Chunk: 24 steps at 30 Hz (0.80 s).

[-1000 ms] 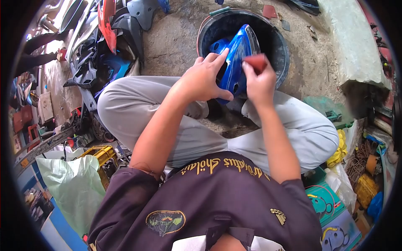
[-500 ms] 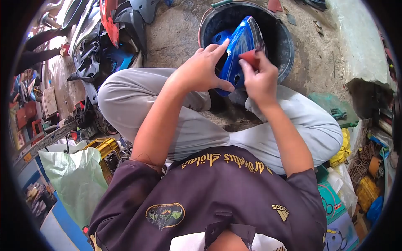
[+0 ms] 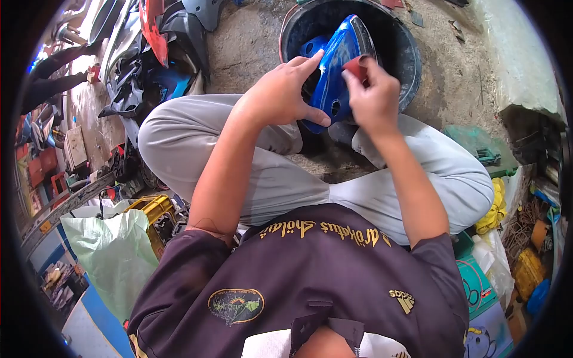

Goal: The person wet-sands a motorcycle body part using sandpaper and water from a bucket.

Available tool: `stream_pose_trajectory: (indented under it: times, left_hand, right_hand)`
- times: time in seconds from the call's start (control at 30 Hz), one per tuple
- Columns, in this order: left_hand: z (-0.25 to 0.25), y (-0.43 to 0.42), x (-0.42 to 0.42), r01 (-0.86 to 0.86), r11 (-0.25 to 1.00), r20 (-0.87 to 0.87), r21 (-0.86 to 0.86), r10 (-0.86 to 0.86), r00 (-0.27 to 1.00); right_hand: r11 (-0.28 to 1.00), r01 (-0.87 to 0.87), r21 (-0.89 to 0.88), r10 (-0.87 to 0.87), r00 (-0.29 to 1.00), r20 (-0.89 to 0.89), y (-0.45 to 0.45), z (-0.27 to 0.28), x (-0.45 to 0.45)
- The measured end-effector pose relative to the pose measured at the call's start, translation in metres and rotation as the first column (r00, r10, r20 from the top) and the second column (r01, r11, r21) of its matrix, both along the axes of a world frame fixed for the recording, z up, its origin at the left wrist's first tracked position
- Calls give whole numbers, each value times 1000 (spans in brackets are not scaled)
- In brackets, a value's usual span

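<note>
A glossy blue panel with a pale streak and a small hole near its lower end leans upright over a black bucket. My left hand grips the panel's left edge, thumb at the lower end and fingers higher up. Pinched between the thumb and fingers of my right hand is a reddish-brown sheet, held against or just over the panel's right side. Another blue piece shows inside the bucket, partly hidden behind the panel.
Dark and red plastic panels are piled at the upper left. A concrete block stands at the upper right. By my left side are a yellow crate and a pale green bag; a teal case lies at the lower right.
My right hand has moved up and down along the panel's right side with the reddish sheet. The left hand keeps its hold. The bucket and panel appear slightly higher in view.
</note>
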<state>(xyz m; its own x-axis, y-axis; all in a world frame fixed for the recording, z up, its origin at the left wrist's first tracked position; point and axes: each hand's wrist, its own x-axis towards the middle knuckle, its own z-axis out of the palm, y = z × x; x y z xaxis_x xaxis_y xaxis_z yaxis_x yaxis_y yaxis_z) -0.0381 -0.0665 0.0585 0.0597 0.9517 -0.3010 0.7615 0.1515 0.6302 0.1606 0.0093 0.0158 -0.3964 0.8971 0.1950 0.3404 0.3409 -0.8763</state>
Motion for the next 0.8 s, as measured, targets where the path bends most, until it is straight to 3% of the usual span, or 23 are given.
stream_pose_trajectory:
  times: [0.07, 0.2, 0.3, 0.37, 0.43, 0.53, 0.63, 0.67, 0.8]
  left_hand:
    - [-1, -2, -1, 1, 1000, 3, 16, -1, 1000]
    - [-7, -2, -7, 6, 999, 27, 33, -7, 1000]
    - [-7, -2, -11, 10, 999, 50, 32, -12, 999]
    - [-8, -2, -13, 14, 999, 75, 43, -17, 997]
    - [-9, -1, -13, 8, 999, 65, 44, -11, 998]
    - [-5, -4, -9, -2, 1000, 58, 29, 0, 998]
    - [-13, 0, -14, 12, 999, 65, 42, -15, 998]
    - [-17, 0, -15, 19, 999, 72, 45, -22, 997]
    - [-7, -2, -11, -18, 999, 73, 33, 16, 997]
  right_hand:
    - [983, -135, 121, 135, 991, 12, -23, 13, -4]
    - [995, 6, -97, -8, 1000, -20, 3, 5, -9]
    - [996, -26, -87, 23, 999, -39, -12, 12, -10]
    - [979, -166, 119, 170, 985, -29, -32, 10, -10]
    - [976, -119, 185, 127, 991, -34, -25, -1, -12]
    - [993, 41, -113, -57, 988, -145, 4, -15, -13]
    - [906, -283, 316, 300, 954, -6, -3, -14, -1]
    - [900, -298, 320, 331, 942, -54, -15, -13, -2]
    - [931, -222, 291, 207, 975, 83, 8, -13, 2]
